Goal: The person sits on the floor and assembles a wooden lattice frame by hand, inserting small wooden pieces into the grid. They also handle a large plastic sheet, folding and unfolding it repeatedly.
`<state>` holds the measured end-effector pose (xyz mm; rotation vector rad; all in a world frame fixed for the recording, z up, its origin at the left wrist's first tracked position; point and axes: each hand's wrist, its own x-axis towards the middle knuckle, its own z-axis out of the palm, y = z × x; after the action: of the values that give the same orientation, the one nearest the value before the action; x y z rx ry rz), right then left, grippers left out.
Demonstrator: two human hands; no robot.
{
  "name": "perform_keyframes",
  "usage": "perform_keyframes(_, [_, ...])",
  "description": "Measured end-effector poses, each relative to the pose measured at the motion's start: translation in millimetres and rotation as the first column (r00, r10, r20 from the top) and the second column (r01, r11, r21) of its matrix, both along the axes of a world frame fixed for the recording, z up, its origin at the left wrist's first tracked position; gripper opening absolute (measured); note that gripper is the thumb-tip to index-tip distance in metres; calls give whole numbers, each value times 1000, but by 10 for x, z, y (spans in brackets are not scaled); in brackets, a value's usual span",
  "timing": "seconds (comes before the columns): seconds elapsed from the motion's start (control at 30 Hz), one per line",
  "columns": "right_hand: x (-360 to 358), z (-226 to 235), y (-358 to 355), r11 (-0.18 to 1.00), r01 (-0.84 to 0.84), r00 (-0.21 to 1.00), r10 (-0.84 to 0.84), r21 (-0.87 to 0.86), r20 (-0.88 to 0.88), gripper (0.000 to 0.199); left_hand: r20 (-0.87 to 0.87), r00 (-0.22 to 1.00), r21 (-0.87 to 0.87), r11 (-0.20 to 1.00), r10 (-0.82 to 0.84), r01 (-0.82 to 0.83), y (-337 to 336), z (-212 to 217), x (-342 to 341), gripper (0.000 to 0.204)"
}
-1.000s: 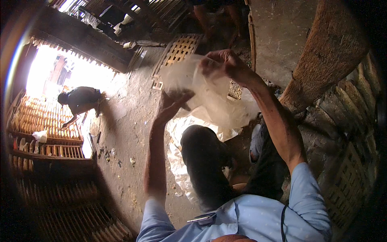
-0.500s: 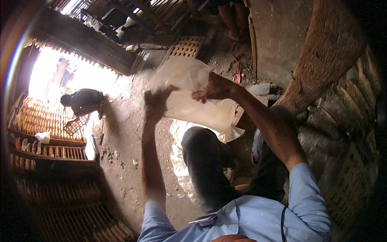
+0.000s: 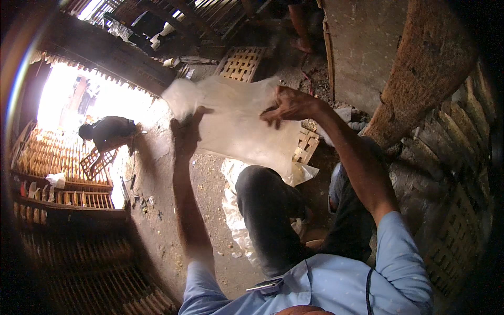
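A thin, translucent whitish sheet (image 3: 239, 121) hangs spread out in front of my knees. On its left edge, my left hand (image 3: 186, 128) is closed, a bunched part of the sheet bulging above it. Near the upper right corner my right hand (image 3: 291, 105) grips the sheet with curled fingers. The sheet's lower edge reaches down to my knee, over a woven bamboo lattice panel (image 3: 306, 146) that shows at the right. Crumpled white sheeting (image 3: 236, 223) lies on the floor beside my leg.
Another woven bamboo lattice (image 3: 241, 64) lies beyond the sheet. A thick wooden post (image 3: 420, 73) leans at the right. At far left, a person (image 3: 110, 131) bends over a lattice piece near slatted bamboo racks (image 3: 58, 152). Another person's leg (image 3: 300, 29) stands at the back.
My left hand has moved left and my hands are farther apart. The sheet, bunched up between them before, is now spread wider, uncovering more of the lattice at the right.
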<state>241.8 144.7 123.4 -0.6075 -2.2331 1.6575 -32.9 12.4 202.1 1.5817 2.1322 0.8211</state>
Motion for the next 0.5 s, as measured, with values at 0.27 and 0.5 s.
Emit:
perform_keyframes(0.27, [467,123,230,992,96,963,-114,-82,-244,30,-669,739,201,976,74,84,-83,-23,-531,36])
perform_keyframes(0.5, [523,215,159,914,366,901,-303,172,-311,30,228,938,387,860,261,-334,-123,-1,-627,32])
